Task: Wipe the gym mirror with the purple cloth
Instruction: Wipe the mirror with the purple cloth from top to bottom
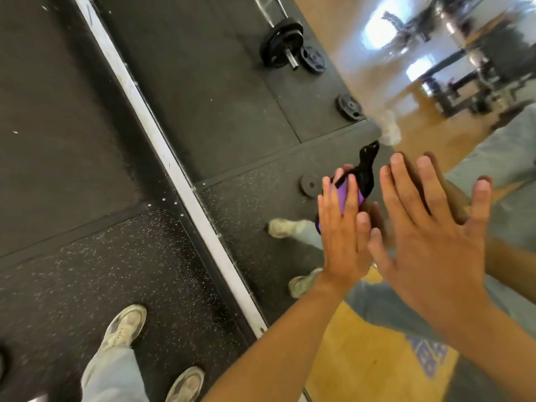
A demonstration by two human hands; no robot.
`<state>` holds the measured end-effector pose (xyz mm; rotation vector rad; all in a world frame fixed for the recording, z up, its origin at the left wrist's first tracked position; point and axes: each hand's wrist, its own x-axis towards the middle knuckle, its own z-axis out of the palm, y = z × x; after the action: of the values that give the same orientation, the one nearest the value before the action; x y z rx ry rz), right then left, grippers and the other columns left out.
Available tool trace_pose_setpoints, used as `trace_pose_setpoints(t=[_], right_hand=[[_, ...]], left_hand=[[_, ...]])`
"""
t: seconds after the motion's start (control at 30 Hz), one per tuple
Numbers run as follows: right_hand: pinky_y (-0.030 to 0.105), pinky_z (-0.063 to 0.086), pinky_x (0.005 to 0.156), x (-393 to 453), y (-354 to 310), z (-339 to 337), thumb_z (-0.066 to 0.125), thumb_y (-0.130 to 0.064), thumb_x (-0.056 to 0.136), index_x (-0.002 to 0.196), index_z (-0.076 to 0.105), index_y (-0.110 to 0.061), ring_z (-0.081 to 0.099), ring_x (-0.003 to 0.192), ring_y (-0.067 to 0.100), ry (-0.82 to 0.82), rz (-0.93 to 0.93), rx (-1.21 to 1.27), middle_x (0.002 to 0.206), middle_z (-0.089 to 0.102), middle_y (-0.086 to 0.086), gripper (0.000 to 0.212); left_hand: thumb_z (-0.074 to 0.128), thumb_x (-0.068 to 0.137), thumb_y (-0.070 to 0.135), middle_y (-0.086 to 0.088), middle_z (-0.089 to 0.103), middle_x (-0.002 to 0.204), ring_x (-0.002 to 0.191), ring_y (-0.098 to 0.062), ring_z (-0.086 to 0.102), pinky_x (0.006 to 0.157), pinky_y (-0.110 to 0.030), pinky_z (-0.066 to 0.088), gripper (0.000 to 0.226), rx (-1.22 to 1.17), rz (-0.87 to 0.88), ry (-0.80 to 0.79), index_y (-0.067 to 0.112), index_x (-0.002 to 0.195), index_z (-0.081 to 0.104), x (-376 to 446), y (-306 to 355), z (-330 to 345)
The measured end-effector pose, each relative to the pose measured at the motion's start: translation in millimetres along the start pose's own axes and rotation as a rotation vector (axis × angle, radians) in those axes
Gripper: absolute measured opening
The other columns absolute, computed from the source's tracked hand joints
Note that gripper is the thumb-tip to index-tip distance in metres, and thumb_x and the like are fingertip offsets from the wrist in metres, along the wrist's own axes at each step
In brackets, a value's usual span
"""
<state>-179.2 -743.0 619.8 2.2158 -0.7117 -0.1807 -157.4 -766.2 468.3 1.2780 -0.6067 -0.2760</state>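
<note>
Purple lettering shows on the yellow shirt [385,358] reflected low in the glass, mirrored and too blurred to read. Black rubber floor [87,227] flecked white, seamed in tiles; a pale metal strip [185,187] runs along the foot of the gym mirror [232,82]. Reflected in it: a loaded barbell [280,43], loose weight plates [349,107] at the mat edge, wood flooring and dark benches beyond, bright windows. Your pale shoes [127,326] stand close to the strip. Your left hand [342,230] has its fingers extended over the purple cloth [340,195], pressing it flat on the glass; the cloth is bunched, with a black part sticking up past the fingertips. Your right hand [429,224] is spread open just beside, palm toward the glass; contact cannot be told. A misty smear [390,132] sits above the cloth.
</note>
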Motion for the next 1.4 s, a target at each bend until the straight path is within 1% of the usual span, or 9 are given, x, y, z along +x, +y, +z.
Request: trace_pose_setpoints(t=[0.1,0.23,0.37,0.5,0.8,0.97,1.2,1.27,1.4], right_hand=[[0.057,-0.02,0.122,-2,3,-1,0.036,-0.039,0.098,0.167,0.005,-0.013,-0.002,0.162,0.022,0.0,-0.034,-0.027,0.175,-0.002,0.002,0.08],[0.056,-0.022,0.121,-2,3,-3,0.038,-0.038,0.095,0.167,0.005,-0.013,-0.001,0.162,0.022,-0.01,-0.028,-0.033,0.175,-0.002,0.002,0.084],[0.056,-0.025,0.12,-1,0,0,0.032,-0.04,0.098,0.167,0.0,-0.013,-0.007,0.161,0.022,-0.027,-0.031,-0.037,0.175,-0.007,0.002,0.081],[0.055,-0.026,0.119,-1,1,2,0.031,-0.036,0.099,0.167,0.006,-0.011,-0.005,0.161,0.023,0.007,-0.026,0.015,0.175,-0.004,0.003,0.076],[0.058,-0.026,0.118,-1,-1,5,0.035,-0.04,0.098,0.167,0.005,-0.016,-0.008,0.161,0.022,0.011,-0.053,-0.029,0.175,-0.005,0.001,0.079],[0.055,-0.026,0.119,-1,1,8,0.033,-0.039,0.1,0.167,0.003,-0.017,-0.011,0.161,0.025,-0.01,-0.069,-0.021,0.175,-0.009,0.003,0.077],[0.063,-0.012,0.122,0,-2,13,0.022,-0.041,0.107,0.167,0.007,-0.021,-0.011,0.161,0.024,0.008,-0.039,0.078,0.175,-0.005,0.001,0.065],[0.062,-0.016,0.121,0,-1,13,0.025,-0.043,0.105,0.167,0.007,-0.021,-0.011,0.161,0.024,0.001,-0.056,0.063,0.175,-0.007,0.001,0.068],[0.055,-0.028,0.118,1,-1,10,0.032,-0.044,0.1,0.167,0.008,-0.02,-0.011,0.161,0.026,-0.027,-0.11,-0.008,0.175,-0.01,0.003,0.076]], left_hand=[[0.023,0.108,0.045,0.011,-0.005,0.176,0.161,-0.008,0.0,0.133,-0.045,0.007,0.056,-0.21,-0.456,0.238,0.065,0.156,0.003,10,-45,-7],[0.023,0.114,0.049,0.005,-0.005,0.176,0.16,-0.007,0.007,0.132,-0.05,0.013,0.058,-0.348,-0.75,0.341,0.033,0.168,0.007,8,-89,-20],[0.023,0.112,0.047,0.028,-0.027,0.164,0.161,-0.013,-0.014,0.132,-0.049,-0.002,0.056,-0.185,-0.466,0.11,0.059,0.158,-0.006,13,-16,-10],[0.032,0.113,0.02,0.004,-0.006,0.176,0.162,-0.018,-0.016,0.131,-0.045,-0.009,0.065,-0.084,-0.08,-0.015,0.029,0.166,-0.004,21,17,-6],[0.015,0.104,0.063,0.009,-0.006,0.176,0.163,-0.013,0.006,0.131,-0.051,0.015,0.054,-0.257,-0.687,0.225,0.058,0.154,-0.001,17,-82,-30],[0.015,0.11,0.054,0.038,-0.032,0.159,0.162,-0.016,-0.012,0.132,-0.052,0.005,0.053,-0.082,-0.383,0.154,0.06,0.154,-0.016,13,-18,-12],[0.026,0.11,0.031,0.008,-0.007,0.174,0.163,-0.026,-0.005,0.131,-0.053,0.003,0.067,0.054,0.083,-0.068,0.037,0.164,-0.013,2,-8,-3],[0.025,0.109,0.031,0.002,0.003,0.175,0.164,-0.023,-0.002,0.131,-0.052,0.004,0.063,0.027,0.056,-0.004,0.037,0.164,-0.006,5,-20,-4],[0.019,0.112,0.04,0.009,0.008,0.176,0.163,-0.014,0.003,0.131,-0.052,0.013,0.052,-0.062,-0.399,0.208,0.049,0.161,0.004,2,-58,-8]])
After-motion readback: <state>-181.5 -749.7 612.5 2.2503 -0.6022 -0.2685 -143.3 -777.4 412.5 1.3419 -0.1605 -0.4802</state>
